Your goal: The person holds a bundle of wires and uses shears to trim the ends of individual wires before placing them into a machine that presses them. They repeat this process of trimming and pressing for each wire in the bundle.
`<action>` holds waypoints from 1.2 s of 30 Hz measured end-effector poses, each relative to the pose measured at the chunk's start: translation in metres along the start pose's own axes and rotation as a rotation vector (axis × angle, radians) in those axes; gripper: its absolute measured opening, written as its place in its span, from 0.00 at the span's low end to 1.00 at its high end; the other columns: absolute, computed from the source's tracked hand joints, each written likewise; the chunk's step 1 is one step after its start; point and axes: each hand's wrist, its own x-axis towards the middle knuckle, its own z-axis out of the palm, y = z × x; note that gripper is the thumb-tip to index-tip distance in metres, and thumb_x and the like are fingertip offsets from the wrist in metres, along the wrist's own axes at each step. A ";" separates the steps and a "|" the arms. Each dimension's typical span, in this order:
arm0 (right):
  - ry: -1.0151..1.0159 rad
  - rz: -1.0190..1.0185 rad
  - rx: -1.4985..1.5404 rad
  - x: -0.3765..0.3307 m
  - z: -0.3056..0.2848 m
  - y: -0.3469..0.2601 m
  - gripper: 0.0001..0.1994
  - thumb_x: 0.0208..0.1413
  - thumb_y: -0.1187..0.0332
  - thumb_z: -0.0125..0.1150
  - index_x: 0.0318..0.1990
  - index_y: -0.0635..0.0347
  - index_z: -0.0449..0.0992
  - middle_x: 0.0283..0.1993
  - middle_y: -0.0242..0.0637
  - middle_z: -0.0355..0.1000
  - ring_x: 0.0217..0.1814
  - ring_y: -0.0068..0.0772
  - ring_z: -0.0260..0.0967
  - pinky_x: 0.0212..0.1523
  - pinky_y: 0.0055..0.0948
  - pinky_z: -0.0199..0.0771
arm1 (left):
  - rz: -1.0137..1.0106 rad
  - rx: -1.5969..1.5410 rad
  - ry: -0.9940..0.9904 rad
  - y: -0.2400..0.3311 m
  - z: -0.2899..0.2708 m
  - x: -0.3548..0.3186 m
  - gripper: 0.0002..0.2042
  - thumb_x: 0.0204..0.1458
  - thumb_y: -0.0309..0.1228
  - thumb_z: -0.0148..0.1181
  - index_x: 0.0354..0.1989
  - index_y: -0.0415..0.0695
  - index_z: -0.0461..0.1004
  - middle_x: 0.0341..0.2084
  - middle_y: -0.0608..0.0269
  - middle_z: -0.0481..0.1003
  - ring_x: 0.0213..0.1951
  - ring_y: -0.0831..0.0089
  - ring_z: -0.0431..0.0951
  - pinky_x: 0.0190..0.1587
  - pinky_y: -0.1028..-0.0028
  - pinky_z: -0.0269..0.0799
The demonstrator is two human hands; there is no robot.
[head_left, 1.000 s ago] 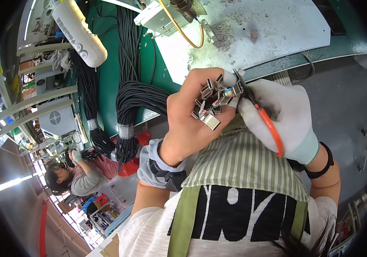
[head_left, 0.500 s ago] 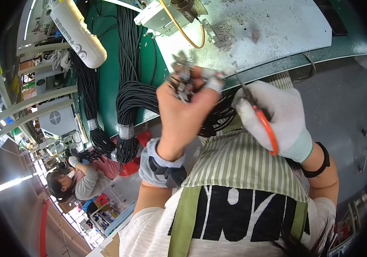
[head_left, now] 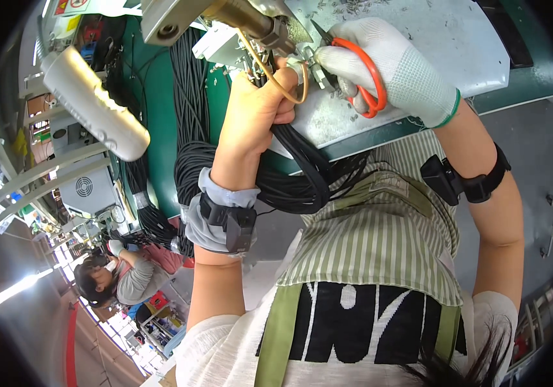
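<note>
My left hand [head_left: 257, 106], bare with white covers on some fingertips, is closed around the end of a bundle of black cables [head_left: 305, 161]. The cables hang from it over the table edge and across my lap. Just above is the metal head of a bench machine [head_left: 270, 32], with an orange-brown tube [head_left: 303, 80] curving in front of my fingers. My right hand [head_left: 396, 68], in a white knit glove, keeps red-handled scissors [head_left: 380, 90] in its grip. Its thumb and finger reach a small metal block [head_left: 320, 76] under the machine head. What the fingertips pinch there is too small to tell.
A pale work plate [head_left: 444, 39] strewn with small metal bits lies on the green table. More black cable bundles [head_left: 189, 90] stretch along the left, beside a glowing white lamp [head_left: 96, 103]. Another person [head_left: 128, 277] works at the far left.
Both hands have moved forward, up to the machine head. My left hand has brought the cable ends there; the scissors have gone along in my right hand. The lamp appears lower and further left.
</note>
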 end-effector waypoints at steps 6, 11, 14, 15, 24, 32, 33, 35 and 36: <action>-0.073 -0.012 0.091 0.008 -0.004 -0.002 0.14 0.56 0.60 0.55 0.30 0.65 0.71 0.16 0.31 0.65 0.14 0.17 0.62 0.11 0.18 0.59 | 0.053 0.153 0.026 0.008 0.003 0.003 0.04 0.48 0.22 0.56 0.24 0.42 0.67 0.13 0.75 0.60 0.13 0.87 0.56 0.14 0.83 0.48; -0.085 0.054 0.073 0.012 -0.004 -0.007 0.13 0.56 0.61 0.55 0.31 0.65 0.71 0.16 0.31 0.65 0.15 0.16 0.62 0.11 0.17 0.58 | 0.052 0.197 0.055 0.008 0.002 0.004 0.05 0.46 0.21 0.55 0.22 0.42 0.67 0.12 0.74 0.62 0.12 0.87 0.57 0.13 0.83 0.48; -0.098 0.033 0.093 0.013 -0.006 -0.004 0.13 0.55 0.62 0.56 0.30 0.64 0.71 0.15 0.31 0.65 0.15 0.17 0.62 0.11 0.17 0.58 | 0.053 0.190 0.054 0.006 0.000 0.005 0.04 0.46 0.21 0.55 0.22 0.41 0.67 0.12 0.74 0.62 0.12 0.87 0.57 0.13 0.83 0.48; -0.097 0.031 0.092 0.014 -0.007 -0.003 0.13 0.55 0.62 0.56 0.30 0.64 0.71 0.15 0.31 0.65 0.15 0.17 0.62 0.11 0.17 0.58 | 0.051 0.195 0.053 0.006 0.000 0.005 0.04 0.46 0.22 0.55 0.22 0.41 0.68 0.12 0.74 0.62 0.12 0.87 0.57 0.13 0.83 0.49; -0.100 -0.008 0.061 0.018 -0.003 0.000 0.12 0.55 0.63 0.56 0.30 0.66 0.71 0.16 0.32 0.67 0.15 0.18 0.64 0.12 0.18 0.61 | 0.009 0.165 0.024 0.004 -0.003 0.004 0.03 0.48 0.25 0.55 0.26 0.40 0.72 0.13 0.73 0.64 0.13 0.86 0.58 0.15 0.82 0.52; -0.077 -0.017 0.010 0.019 -0.005 0.003 0.12 0.55 0.63 0.56 0.30 0.66 0.72 0.16 0.33 0.67 0.16 0.19 0.66 0.14 0.20 0.63 | 0.032 0.156 -0.032 0.004 -0.007 0.006 0.02 0.50 0.24 0.53 0.28 0.39 0.71 0.15 0.71 0.65 0.14 0.84 0.60 0.15 0.82 0.53; -0.085 -0.011 0.030 0.018 -0.005 0.001 0.12 0.55 0.63 0.55 0.30 0.66 0.72 0.16 0.33 0.67 0.16 0.19 0.66 0.14 0.20 0.62 | 0.035 0.157 -0.035 0.003 -0.008 0.006 0.02 0.50 0.24 0.53 0.28 0.39 0.71 0.15 0.71 0.65 0.14 0.84 0.60 0.15 0.82 0.53; -0.088 -0.009 0.046 0.014 -0.005 -0.002 0.12 0.55 0.63 0.55 0.30 0.66 0.72 0.17 0.33 0.67 0.16 0.19 0.65 0.13 0.20 0.62 | 0.012 0.023 -0.071 -0.002 -0.011 0.005 0.03 0.51 0.23 0.53 0.32 0.38 0.70 0.15 0.70 0.65 0.15 0.83 0.61 0.16 0.80 0.56; -0.078 0.000 0.043 0.013 -0.004 -0.003 0.12 0.55 0.63 0.55 0.30 0.66 0.72 0.16 0.33 0.67 0.15 0.19 0.65 0.13 0.20 0.62 | 0.000 -0.043 -0.089 -0.002 -0.011 0.005 0.04 0.52 0.23 0.53 0.34 0.37 0.70 0.15 0.70 0.65 0.15 0.83 0.61 0.17 0.80 0.57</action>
